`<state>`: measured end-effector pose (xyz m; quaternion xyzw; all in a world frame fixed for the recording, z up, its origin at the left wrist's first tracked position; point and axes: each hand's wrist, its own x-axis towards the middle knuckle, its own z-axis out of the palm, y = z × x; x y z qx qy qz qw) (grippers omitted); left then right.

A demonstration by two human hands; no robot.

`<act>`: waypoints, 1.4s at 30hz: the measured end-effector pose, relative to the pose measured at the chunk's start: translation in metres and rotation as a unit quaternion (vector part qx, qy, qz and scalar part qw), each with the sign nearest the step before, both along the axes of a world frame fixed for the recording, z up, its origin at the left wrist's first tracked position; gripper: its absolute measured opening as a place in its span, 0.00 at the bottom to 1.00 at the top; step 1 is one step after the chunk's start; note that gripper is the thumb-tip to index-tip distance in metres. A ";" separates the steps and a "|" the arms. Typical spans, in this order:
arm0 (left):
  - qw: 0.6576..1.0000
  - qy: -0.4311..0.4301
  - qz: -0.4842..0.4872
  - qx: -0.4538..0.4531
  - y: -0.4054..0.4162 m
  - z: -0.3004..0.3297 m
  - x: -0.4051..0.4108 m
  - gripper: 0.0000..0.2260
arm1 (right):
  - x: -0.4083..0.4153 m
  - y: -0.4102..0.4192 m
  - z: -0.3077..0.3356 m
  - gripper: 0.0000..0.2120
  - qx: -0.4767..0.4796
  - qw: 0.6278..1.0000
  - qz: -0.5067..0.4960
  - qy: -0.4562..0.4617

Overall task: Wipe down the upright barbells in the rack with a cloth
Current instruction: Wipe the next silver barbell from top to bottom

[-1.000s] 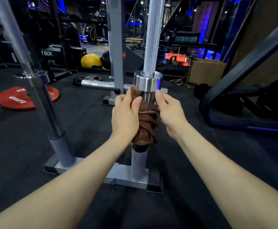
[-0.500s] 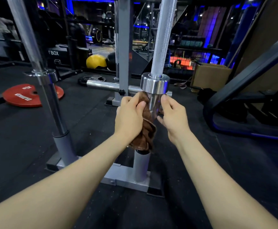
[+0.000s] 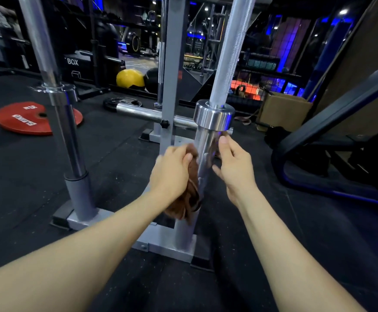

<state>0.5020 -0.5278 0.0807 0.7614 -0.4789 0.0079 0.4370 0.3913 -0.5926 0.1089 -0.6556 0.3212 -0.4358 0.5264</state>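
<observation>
Two chrome barbells stand upright in a grey floor rack (image 3: 165,246). The nearer barbell (image 3: 206,152) is in the centre, and its thick sleeve shows bare below the collar. My left hand (image 3: 172,170) grips a bunched brown cloth (image 3: 190,194) against the sleeve's left side, with the loose end hanging down. On the sleeve's right side, my right hand (image 3: 233,167) has its thumb up and its fingers curled behind the sleeve. It seems to pinch the cloth's far end, most of which is hidden. The second barbell (image 3: 67,131) stands to the left, untouched.
A grey upright post (image 3: 172,64) with a horizontal chrome bar (image 3: 138,112) stands just behind. A red plate (image 3: 26,118) lies on the black floor at left. A yellow ball (image 3: 129,78) is at the back, with a cardboard box (image 3: 282,109) and a black bench frame (image 3: 318,131) at right.
The cloth covered the sleeve's front below the collar; now it is drawn to the left and the chrome shows. Both hands sit lower on the sleeve.
</observation>
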 end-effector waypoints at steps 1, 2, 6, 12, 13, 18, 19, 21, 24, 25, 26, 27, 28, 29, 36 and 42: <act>1.000 0.001 0.000 0.028 0.004 -0.007 -0.001 0.12 | 0.000 0.000 0.000 0.17 0.005 1.000 -0.002 0.007; 0.999 0.007 0.003 0.046 0.006 -0.010 -0.002 0.13 | -0.001 0.000 0.001 0.17 0.003 1.000 -0.003 0.011; 0.999 0.024 0.024 -0.018 0.003 0.015 -0.007 0.11 | 0.000 -0.001 0.001 0.12 -0.020 1.000 -0.004 0.010; 0.984 0.066 0.044 -0.158 -0.001 0.024 -0.012 0.13 | 0.002 -0.013 -0.011 0.13 -0.027 1.000 0.000 -0.004; 0.986 0.064 0.045 -0.147 -0.002 0.017 -0.012 0.13 | 0.002 -0.015 -0.015 0.13 -0.021 1.000 0.000 -0.002; 0.995 0.090 0.022 -0.044 0.003 0.000 -0.003 0.13 | 0.005 -0.016 -0.016 0.17 0.002 1.000 -0.006 -0.007; 0.994 0.099 0.019 -0.045 0.004 0.007 -0.002 0.12 | 0.006 -0.015 -0.016 0.17 0.003 1.000 -0.012 -0.008; 0.988 0.127 0.011 -0.089 0.004 0.027 -0.004 0.12 | 0.009 -0.013 -0.016 0.18 -0.013 1.000 -0.023 -0.010; 0.977 0.137 -0.002 -0.163 -0.002 0.042 -0.006 0.13 | 0.010 -0.013 -0.019 0.20 -0.021 0.999 -0.023 -0.010; 0.977 0.123 -0.006 -0.174 -0.002 0.037 -0.010 0.13 | 0.010 -0.013 -0.020 0.19 -0.021 0.999 -0.019 -0.016; 0.978 0.105 -0.006 -0.179 -0.002 0.030 -0.012 0.13 | 0.010 -0.014 -0.022 0.18 -0.023 0.999 -0.020 -0.019; 0.980 0.086 0.000 -0.177 -0.002 0.021 -0.014 0.12 | 0.010 -0.015 -0.023 0.17 -0.028 0.999 -0.022 -0.017; 0.983 0.075 0.009 -0.165 -0.001 0.012 -0.015 0.12 | 0.011 -0.015 -0.025 0.17 -0.032 0.999 -0.023 -0.015; 0.987 0.074 0.015 -0.140 0.001 0.003 -0.014 0.12 | 0.012 -0.014 -0.026 0.18 -0.031 0.999 -0.024 -0.014; 0.988 0.144 0.009 -0.050 0.009 0.004 -0.009 0.12 | 0.011 -0.013 -0.022 0.18 -0.020 1.000 -0.019 -0.014; 0.983 0.100 0.043 -0.151 -0.006 -0.002 -0.020 0.14 | 0.014 -0.015 -0.030 0.25 -0.057 0.998 -0.015 -0.013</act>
